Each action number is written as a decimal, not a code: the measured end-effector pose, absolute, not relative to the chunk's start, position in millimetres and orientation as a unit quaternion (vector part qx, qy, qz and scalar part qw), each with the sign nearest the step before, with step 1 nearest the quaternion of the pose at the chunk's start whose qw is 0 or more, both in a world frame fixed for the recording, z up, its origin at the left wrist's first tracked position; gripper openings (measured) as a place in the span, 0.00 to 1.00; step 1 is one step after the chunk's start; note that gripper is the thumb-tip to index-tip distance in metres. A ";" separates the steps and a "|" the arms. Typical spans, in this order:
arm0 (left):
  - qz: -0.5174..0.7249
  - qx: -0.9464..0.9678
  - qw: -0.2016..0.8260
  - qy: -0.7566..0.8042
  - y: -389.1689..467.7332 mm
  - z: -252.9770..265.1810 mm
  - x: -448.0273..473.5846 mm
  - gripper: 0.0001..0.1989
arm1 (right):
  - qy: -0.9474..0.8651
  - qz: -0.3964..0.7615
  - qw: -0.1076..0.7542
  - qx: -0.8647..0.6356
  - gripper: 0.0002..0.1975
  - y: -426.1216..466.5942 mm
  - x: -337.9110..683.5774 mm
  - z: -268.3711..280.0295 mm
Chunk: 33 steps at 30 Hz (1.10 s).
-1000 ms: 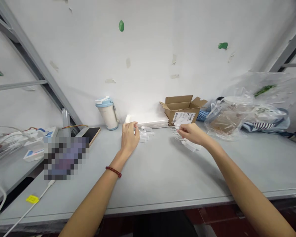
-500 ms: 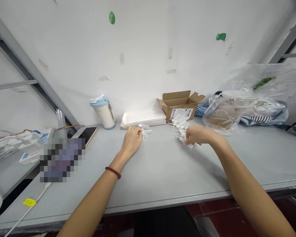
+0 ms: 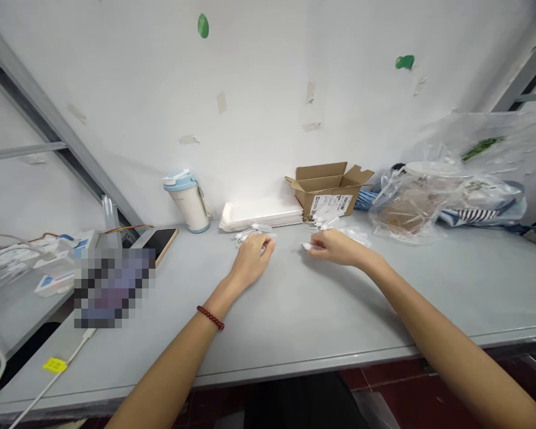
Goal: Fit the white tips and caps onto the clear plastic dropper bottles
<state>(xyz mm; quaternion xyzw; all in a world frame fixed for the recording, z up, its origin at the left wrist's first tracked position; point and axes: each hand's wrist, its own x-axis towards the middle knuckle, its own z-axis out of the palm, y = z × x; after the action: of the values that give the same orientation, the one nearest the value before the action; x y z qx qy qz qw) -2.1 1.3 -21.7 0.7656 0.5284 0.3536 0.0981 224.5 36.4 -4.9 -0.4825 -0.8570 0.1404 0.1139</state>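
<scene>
My right hand [image 3: 333,246] is closed in a pinch on a small white piece with a pointed tip [image 3: 307,246], held just above the grey table. Behind that hand lies a cluster of similar small white pieces [image 3: 325,223] with clear plastic parts, in front of the cardboard box. My left hand [image 3: 252,257] has its thumb and fingers pressed together; whatever they hold is hidden. Just past its knuckles is a smaller group of the white pieces [image 3: 255,228], partly covered by the hand. A gap separates the two hands.
A stack of white trays [image 3: 263,213] lies against the wall, beside an open cardboard box [image 3: 326,190]. A blue-lidded cup [image 3: 187,202] stands left of it. Plastic bags [image 3: 411,208] sit at the right, a phone [image 3: 161,244] and cables at the left.
My right hand has moved left, away from the cluster, with a small white piece in its fingers. My left hand has shifted right and nearer, uncovering more of the left group.
</scene>
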 end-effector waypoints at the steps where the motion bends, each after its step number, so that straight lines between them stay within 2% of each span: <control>1: 0.355 0.765 0.107 0.527 1.6 -22.5 -1.9 0.12 | -0.858 0.143 0.133 -0.475 0.12 36.3 223.0 -4.8; 4: 0.366 0.758 0.143 0.520 2.0 -24.4 -0.9 0.11 | -0.852 0.168 0.186 -0.460 0.13 36.3 216.7 -7.1; 10: 0.354 0.742 0.174 0.542 1.6 -23.8 0.1 0.14 | -0.797 0.258 0.250 -0.486 0.14 37.8 207.5 -13.7; 15: 0.365 0.722 0.242 0.536 1.1 -23.8 1.6 0.19 | -0.733 0.434 0.308 -0.424 0.15 28.9 198.7 -10.8; 20: 0.415 0.675 0.325 0.516 4.1 -22.9 3.5 0.20 | -0.690 0.531 0.312 -0.380 0.15 25.5 189.9 -18.3; 26: 0.461 0.622 0.389 0.499 5.2 -18.7 2.2 0.12 | -0.676 0.554 0.323 -0.363 0.14 26.5 189.2 -20.9; 33: 0.467 0.590 0.459 0.472 -2.8 -10.6 5.4 0.12 | -0.688 0.551 0.312 -0.353 0.15 22.0 188.3 -16.6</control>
<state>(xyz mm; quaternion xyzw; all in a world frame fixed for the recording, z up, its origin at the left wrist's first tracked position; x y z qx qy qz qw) 5.4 -2.8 -10.6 0.5899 0.4719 0.4671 0.4595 188.3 22.0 -16.6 -0.3530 -0.6885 0.5515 0.3118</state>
